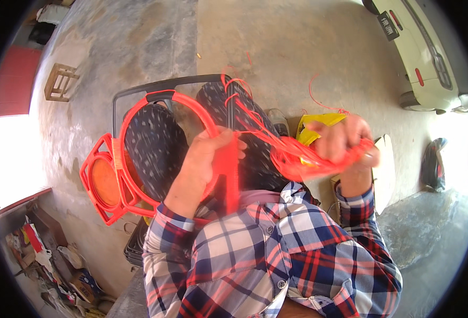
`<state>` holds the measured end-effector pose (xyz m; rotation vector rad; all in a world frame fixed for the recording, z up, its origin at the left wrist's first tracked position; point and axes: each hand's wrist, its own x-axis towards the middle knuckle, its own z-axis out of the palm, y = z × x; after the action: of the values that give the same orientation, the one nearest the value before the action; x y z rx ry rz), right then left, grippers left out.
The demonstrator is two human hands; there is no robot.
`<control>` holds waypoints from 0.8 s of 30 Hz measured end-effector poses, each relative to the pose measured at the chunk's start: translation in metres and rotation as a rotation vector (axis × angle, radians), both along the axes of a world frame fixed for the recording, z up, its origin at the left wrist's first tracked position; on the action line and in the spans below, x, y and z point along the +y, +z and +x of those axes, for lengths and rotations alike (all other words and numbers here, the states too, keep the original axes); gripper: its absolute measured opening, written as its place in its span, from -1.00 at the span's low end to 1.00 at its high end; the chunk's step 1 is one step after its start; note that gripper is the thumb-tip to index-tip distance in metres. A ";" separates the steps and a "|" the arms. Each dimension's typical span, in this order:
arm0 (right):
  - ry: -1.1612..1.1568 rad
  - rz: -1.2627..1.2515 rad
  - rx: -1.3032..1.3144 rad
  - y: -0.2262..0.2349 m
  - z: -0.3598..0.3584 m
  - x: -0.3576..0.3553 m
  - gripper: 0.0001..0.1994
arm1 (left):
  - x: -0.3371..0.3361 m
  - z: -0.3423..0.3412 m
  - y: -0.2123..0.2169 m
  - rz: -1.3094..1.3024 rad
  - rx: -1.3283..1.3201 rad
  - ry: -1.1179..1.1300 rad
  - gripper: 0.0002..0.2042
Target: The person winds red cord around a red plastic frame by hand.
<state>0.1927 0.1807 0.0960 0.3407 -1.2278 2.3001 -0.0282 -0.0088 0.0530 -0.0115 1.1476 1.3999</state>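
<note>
A dark metal frame (175,81) with red-wrapped rings lies across my lap, over dark trousers flecked with pale marks. Its large ring (129,117) is bound in red cord; a smaller orange-red round part (104,180) sits at the left end. My left hand (210,153) is closed round the red-wrapped bar of this frame. Held out to the right, my right hand (345,140) grips a loose bundle of red plastic cord (297,159), blurred by motion. Strands run from the bundle to the frame's dark upright bar, where several turns are looped.
Beyond my knees lies a yellow bag (321,123) next to a shoe (278,121). A small wooden stool (60,82) stands far left. A pale car (424,58) is parked far right, with a dark bag (434,165) nearer. Cluttered shelves (54,254) are at lower left.
</note>
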 end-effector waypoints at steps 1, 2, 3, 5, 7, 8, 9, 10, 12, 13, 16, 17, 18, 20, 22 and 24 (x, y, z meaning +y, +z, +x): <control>0.015 0.008 0.014 0.005 0.015 0.004 -0.79 | 0.000 -0.004 0.000 -0.019 0.002 -0.002 -0.84; 0.096 -0.037 0.077 0.013 0.027 0.011 -0.78 | 0.001 -0.009 0.002 -0.009 -0.005 -0.003 -0.84; 0.184 -0.090 0.149 0.017 0.040 0.019 -0.76 | 0.001 -0.015 0.008 -0.002 0.010 -0.011 -0.83; 0.040 -0.145 0.075 0.025 0.078 0.035 -0.74 | -0.009 -0.031 0.006 -0.016 0.046 0.034 -0.81; -0.267 -0.288 -0.011 0.035 0.112 0.041 -0.75 | -0.018 -0.044 0.003 0.013 0.026 0.057 -0.81; -0.304 -0.377 -0.007 0.033 0.131 0.056 -0.80 | -0.023 -0.049 0.001 0.036 0.007 0.065 -0.81; -0.430 -0.439 0.008 0.024 0.150 0.069 -0.83 | -0.028 -0.051 0.000 0.023 0.000 0.067 -0.80; -0.555 -0.501 0.022 0.011 0.163 0.079 -0.85 | -0.032 -0.049 0.001 0.022 0.001 0.075 -0.80; -0.751 -0.519 -0.155 -0.013 0.173 0.088 -0.86 | -0.032 -0.036 0.001 0.000 -0.005 0.059 -0.82; -0.705 -0.411 -0.187 -0.037 0.171 0.090 -0.87 | -0.027 -0.028 -0.001 -0.014 -0.020 0.092 -0.83; -0.898 -0.409 -0.761 -0.050 0.051 0.027 -0.81 | -0.027 -0.020 -0.005 0.031 -0.009 0.120 -0.84; -0.746 -0.291 -0.795 -0.061 0.019 0.009 -0.75 | -0.028 -0.022 -0.007 0.054 -0.018 0.096 -0.84; -0.455 0.010 -0.810 -0.061 -0.012 -0.007 -0.71 | -0.027 -0.021 -0.007 0.046 -0.016 0.090 -0.84; -0.294 0.349 -0.895 -0.059 -0.067 -0.045 -0.72 | -0.024 -0.016 -0.006 0.033 -0.015 0.106 -0.83; -0.198 0.619 -0.974 -0.044 -0.093 -0.059 -0.76 | -0.022 -0.014 -0.011 0.032 -0.017 0.081 -0.82; -0.247 0.762 -0.749 -0.053 -0.094 -0.059 -0.85 | -0.018 -0.010 -0.010 0.037 0.000 0.068 -0.79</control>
<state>0.0991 0.1219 0.0433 -0.4578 -2.3432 1.6860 -0.0384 -0.0271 0.0427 -0.0248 1.1300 1.4814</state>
